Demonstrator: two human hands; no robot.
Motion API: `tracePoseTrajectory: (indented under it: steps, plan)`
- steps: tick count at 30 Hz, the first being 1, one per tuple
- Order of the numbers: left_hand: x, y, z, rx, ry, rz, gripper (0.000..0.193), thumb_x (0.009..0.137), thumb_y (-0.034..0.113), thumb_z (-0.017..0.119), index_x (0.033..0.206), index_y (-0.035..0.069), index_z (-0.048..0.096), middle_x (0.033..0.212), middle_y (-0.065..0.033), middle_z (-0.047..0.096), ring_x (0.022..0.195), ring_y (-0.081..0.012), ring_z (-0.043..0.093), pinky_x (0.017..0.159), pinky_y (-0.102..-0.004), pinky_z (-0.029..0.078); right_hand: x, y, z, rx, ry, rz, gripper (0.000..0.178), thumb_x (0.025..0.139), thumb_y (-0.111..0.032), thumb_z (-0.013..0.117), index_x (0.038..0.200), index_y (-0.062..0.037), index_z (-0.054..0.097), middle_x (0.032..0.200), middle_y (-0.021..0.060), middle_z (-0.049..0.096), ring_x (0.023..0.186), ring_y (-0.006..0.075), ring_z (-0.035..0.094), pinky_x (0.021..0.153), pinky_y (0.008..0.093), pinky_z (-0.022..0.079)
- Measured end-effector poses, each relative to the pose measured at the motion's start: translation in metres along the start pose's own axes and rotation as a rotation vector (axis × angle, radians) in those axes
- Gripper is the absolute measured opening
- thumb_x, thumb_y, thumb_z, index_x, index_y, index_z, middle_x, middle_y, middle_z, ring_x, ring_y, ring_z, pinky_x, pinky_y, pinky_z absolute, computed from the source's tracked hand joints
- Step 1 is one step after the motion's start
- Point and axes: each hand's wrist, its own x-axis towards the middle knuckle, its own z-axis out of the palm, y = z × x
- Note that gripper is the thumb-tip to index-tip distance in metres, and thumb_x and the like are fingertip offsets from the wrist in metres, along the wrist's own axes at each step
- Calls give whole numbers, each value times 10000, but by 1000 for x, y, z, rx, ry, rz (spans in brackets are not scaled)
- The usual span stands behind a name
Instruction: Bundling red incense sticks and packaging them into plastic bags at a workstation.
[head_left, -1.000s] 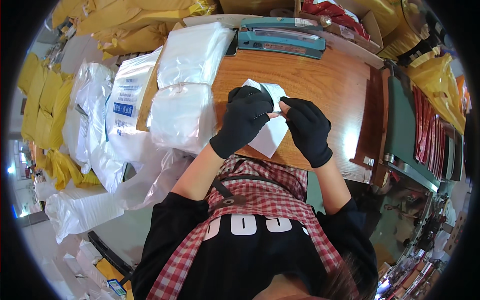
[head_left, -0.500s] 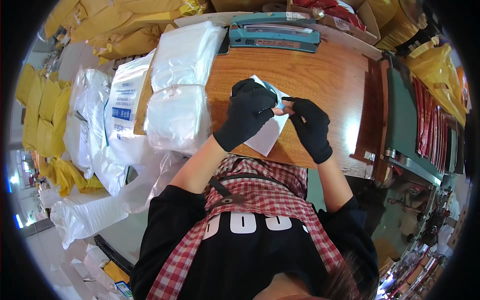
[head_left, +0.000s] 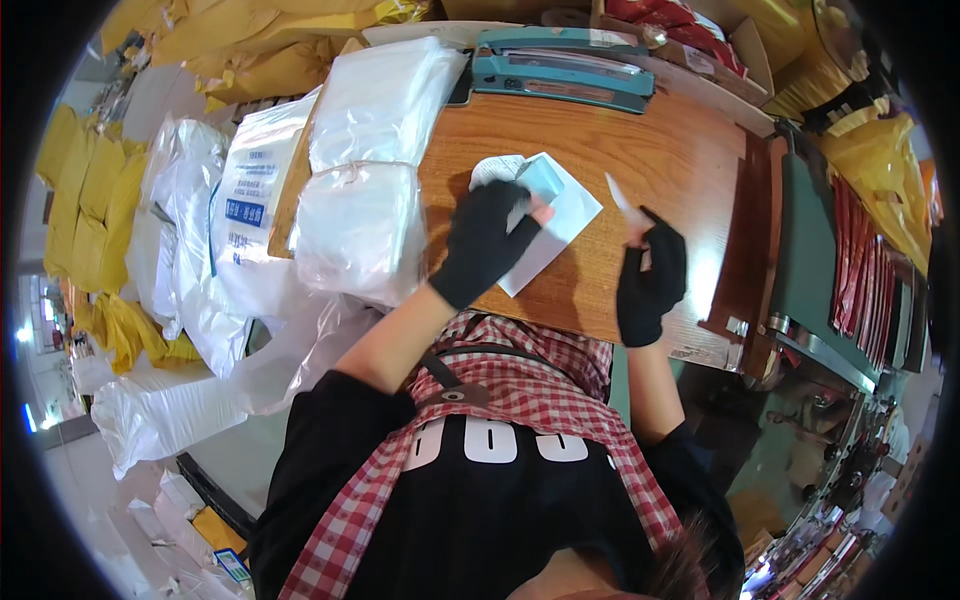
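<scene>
Gripping paper [head_left: 552, 236], blue sheet [head_left: 544, 181] still on it, the left hand [head_left: 484, 240] sits left; the right hand [head_left: 654, 272] pinches an already-loose strip [head_left: 619, 195].

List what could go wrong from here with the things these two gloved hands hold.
The thin white strip might slip and fall, since the black-gloved right hand seems to pinch only its lower end.

The flat white paper-like piece could twist or crease, as only the black-gloved left hand holds it.
</scene>
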Motion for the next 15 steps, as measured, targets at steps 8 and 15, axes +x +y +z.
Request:
tracePoseTrajectory:
  steps: [8, 15]
  plan:
    - [-130, -22, -96, -682, -159, -823, 267, 840, 231, 684, 893, -31, 684, 743, -45, 654, 679, -110, 588, 606, -280, 453, -47, -110, 41, 429, -577, -744, 231, 662, -140, 700, 880, -75, 659, 1045, 111, 644, 881, 249, 615, 715, 357, 470]
    - [-315, -32, -152, -477, 444, -990, 250, 857, 185, 654, 1008, -14, 645, 899, -29, 646, 835, -88, 578, 756, -251, 451, -104, -178, 87, 653, -1100, -861, 563, 706, -184, 706, 1226, -62, 529, 1156, 119, 558, 1024, 295, 548, 824, 421, 441]
